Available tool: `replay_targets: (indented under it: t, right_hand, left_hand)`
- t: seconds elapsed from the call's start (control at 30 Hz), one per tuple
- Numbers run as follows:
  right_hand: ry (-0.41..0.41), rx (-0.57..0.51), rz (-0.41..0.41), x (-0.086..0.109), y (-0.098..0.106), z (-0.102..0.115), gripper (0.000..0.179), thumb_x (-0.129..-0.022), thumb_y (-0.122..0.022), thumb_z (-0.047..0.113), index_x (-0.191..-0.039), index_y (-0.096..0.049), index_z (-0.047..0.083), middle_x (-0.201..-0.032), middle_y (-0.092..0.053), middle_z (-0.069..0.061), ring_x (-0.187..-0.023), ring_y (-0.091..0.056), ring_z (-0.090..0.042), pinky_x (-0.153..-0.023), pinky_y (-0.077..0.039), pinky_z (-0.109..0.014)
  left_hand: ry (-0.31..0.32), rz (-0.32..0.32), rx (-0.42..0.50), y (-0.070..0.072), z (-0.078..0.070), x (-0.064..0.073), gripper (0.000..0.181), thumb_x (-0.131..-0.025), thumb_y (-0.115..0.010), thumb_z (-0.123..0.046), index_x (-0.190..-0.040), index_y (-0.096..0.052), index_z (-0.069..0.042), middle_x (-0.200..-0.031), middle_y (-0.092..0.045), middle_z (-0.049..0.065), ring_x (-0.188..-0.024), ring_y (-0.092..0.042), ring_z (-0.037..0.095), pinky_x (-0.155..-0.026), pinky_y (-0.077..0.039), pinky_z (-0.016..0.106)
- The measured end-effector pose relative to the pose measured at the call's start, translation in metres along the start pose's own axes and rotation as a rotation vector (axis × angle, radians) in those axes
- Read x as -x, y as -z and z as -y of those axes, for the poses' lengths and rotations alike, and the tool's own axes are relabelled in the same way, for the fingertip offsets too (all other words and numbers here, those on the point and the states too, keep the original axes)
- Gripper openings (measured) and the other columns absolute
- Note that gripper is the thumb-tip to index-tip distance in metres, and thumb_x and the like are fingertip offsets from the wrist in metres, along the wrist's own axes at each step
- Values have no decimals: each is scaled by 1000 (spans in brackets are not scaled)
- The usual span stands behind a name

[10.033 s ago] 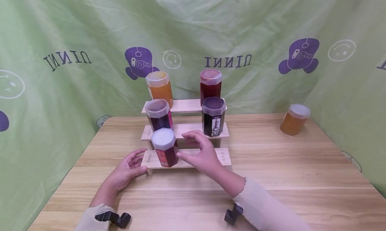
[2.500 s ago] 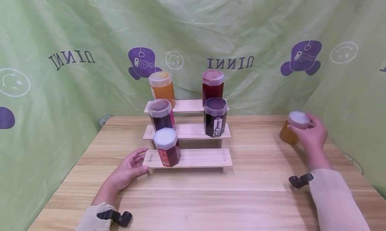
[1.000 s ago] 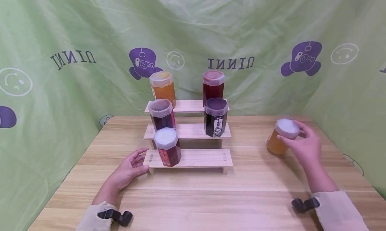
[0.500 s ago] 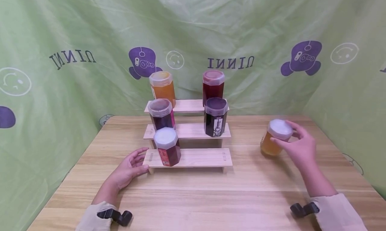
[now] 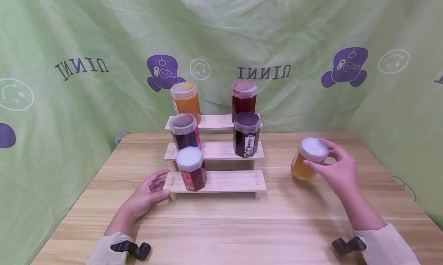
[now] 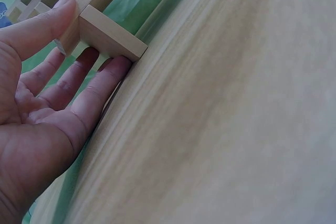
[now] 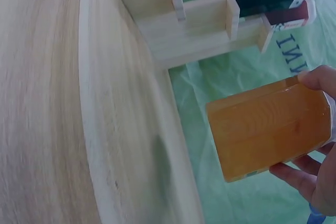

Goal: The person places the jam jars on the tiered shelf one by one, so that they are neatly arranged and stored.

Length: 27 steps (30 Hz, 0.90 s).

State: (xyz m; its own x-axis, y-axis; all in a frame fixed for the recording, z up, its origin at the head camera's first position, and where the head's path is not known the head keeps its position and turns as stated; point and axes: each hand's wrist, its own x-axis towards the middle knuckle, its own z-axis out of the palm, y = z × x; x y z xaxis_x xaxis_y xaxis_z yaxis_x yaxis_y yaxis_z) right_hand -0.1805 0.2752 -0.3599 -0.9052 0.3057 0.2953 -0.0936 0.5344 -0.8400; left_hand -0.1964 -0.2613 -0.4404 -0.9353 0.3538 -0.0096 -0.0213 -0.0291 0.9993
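Note:
My right hand [image 5: 340, 169] holds an eight-sided jar of amber jam [image 5: 304, 169] near its pale lid, thumb on one side and fingers on the other. The right wrist view shows this amber jar [image 7: 268, 127] raised off the table. At the left, my left hand [image 5: 147, 194] grips the end of the lowest step of a three-tier wooden rack [image 5: 232, 181]. In the left wrist view its thumb lies at the step's edge and its fingers touch the wooden leg [image 6: 110, 34]. A dark red jar [image 5: 194, 176] stands on the left of that lowest step.
On the middle step stand a dark purple jar [image 5: 185, 136] and a near-black jar [image 5: 246, 140]. The top step bears an orange jar [image 5: 187, 105] and a red jar [image 5: 243, 101]. A green printed cloth [image 5: 221, 34] hangs behind the wooden table [image 5: 221, 234].
From the right back of the table, my right hand has taken the amber jar and carried it left, nearer the rack. Earlier it was beside the dark red jar. My left hand has stayed put.

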Motion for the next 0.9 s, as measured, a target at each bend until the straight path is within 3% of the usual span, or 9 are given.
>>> replay_targets:
  t: [0.5,0.77,0.9]
  right_hand:
    - [52,-29,40,15,-5,22,81,-69,-90,23,-140,-52,9,-134,-54,-17,-110,-56,-24,-70,-55,-15]
    - [83,-77,64,21,-9,31,79,-69,-90,17,-138,-54,8,-129,-55,-13,-94,-58,-3,-69,-58,-19]
    - [100,-82,70,22,-12,36,78,-68,-90,15,-138,-55,8,-130,-54,-13,-96,-57,-2,-70,-57,-18]
  left_hand:
    - [10,-9,-7,0,0,1,78,-87,-64,7,-151,-18,5,-135,-45,23,-110,-61,15,-92,-54,35]
    - [5,-6,-12,0,0,1,78,-88,-65,6,-150,-19,5,-137,-43,26,-110,-61,15,-92,-54,35]
    - [3,-2,-8,0,0,0,78,-87,-64,7,-150,-18,5,-138,-42,28,-111,-60,15,-92,-53,35]
